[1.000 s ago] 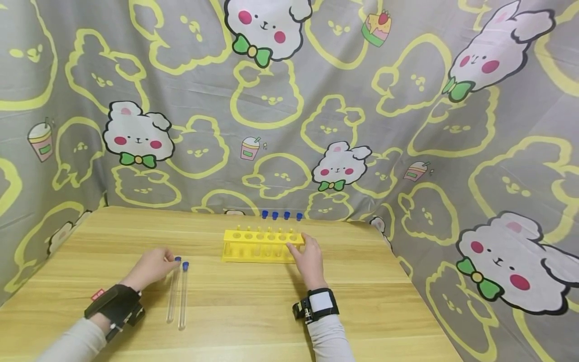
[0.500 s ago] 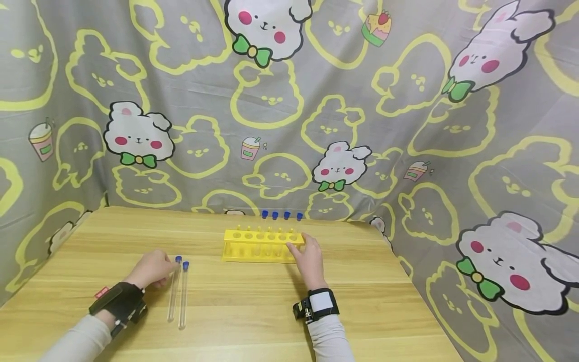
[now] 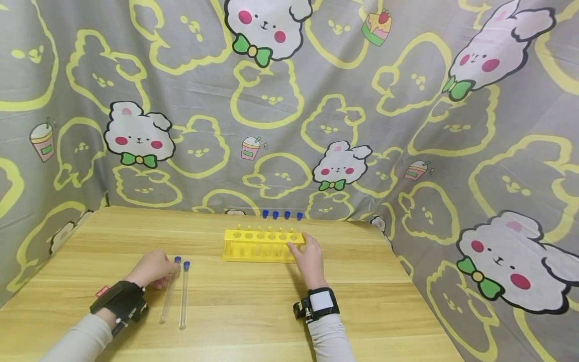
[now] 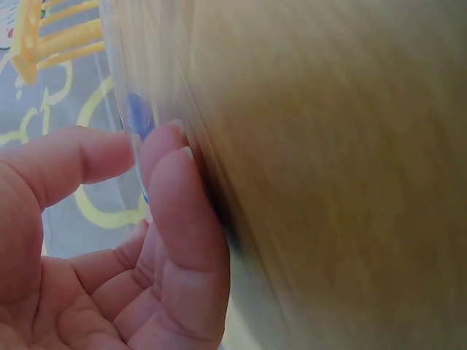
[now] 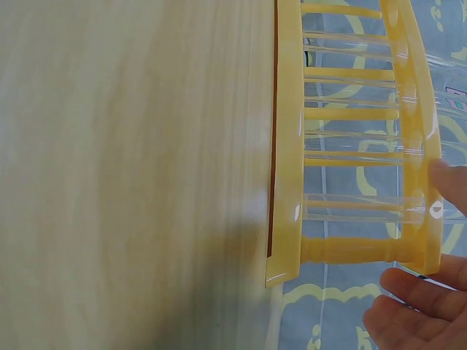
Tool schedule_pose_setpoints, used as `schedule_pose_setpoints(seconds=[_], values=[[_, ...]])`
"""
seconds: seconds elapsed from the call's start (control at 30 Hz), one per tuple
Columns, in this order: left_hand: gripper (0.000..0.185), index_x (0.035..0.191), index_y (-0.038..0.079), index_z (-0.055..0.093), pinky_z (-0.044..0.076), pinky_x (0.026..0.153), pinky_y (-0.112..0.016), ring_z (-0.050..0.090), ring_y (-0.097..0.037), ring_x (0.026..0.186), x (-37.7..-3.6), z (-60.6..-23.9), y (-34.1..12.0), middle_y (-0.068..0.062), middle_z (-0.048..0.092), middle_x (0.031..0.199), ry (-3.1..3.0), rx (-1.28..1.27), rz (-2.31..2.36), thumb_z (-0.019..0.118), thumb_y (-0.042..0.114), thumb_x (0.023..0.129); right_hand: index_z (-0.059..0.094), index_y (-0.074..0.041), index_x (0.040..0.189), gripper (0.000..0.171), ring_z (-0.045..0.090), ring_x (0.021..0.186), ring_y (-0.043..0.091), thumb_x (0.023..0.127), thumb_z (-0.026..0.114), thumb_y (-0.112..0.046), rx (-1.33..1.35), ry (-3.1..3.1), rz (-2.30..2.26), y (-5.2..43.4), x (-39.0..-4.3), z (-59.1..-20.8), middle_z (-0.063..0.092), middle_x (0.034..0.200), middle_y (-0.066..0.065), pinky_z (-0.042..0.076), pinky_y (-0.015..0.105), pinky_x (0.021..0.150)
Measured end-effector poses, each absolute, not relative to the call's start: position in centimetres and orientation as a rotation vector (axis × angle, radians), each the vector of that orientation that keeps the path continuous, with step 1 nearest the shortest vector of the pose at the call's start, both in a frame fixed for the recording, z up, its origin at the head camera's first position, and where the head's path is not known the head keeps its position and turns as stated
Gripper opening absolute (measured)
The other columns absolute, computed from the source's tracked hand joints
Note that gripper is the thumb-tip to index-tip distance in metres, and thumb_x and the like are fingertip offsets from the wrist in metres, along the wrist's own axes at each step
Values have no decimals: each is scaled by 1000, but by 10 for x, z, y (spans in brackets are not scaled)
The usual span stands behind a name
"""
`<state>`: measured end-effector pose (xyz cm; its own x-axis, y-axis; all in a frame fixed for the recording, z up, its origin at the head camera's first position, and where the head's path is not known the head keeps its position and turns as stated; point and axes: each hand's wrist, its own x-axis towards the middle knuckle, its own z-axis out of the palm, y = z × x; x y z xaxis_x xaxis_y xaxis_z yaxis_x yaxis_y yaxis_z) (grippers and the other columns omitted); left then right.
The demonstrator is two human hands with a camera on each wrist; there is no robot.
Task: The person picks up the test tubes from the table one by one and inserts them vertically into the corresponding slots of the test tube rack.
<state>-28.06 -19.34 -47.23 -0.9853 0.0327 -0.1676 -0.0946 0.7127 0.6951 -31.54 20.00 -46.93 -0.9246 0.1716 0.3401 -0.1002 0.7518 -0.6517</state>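
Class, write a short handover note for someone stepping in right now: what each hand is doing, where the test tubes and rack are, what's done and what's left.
Left hand: pinching the capped end of the left test tube, which lies angled on the wooden table.
Right hand: resting on the right end of the yellow rack, steadying it.
Second test tube lies flat beside the first, untouched.
Done: four blue-capped tubes stand in the rack's back row.
Left: probably both loose tubes still need racking; the front holes look empty.

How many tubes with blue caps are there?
6. Two clear plastic test tubes lie on the wooden table: one at the left hand, one beside it. Four stand in the yellow plastic rack.
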Motion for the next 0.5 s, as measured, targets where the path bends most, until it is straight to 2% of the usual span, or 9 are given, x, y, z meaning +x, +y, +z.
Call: schedule_pose_setpoints(seconds=[0.2, 0.5], values=[[33, 58, 8, 55, 50, 45, -24, 55, -12, 43, -280, -471, -194, -1, 55, 51, 2734, -37, 1155, 59, 19, 88, 52, 1, 134, 64, 53, 127, 39, 88, 69, -39, -57, -2572, 972, 200, -316, -469, 56, 135, 23, 44, 49, 106], [27, 78, 2, 62, 47, 52, -29, 56, -17, 54, -277, -457, -199, -2, 57, 58, 2797, 9, 1218, 58, 25, 92, 52, 1, 134, 64, 53, 127, 38, 87, 69, -39, -60, -2569, 966, 200, -315, -469, 57, 135, 23, 45, 48, 105]])
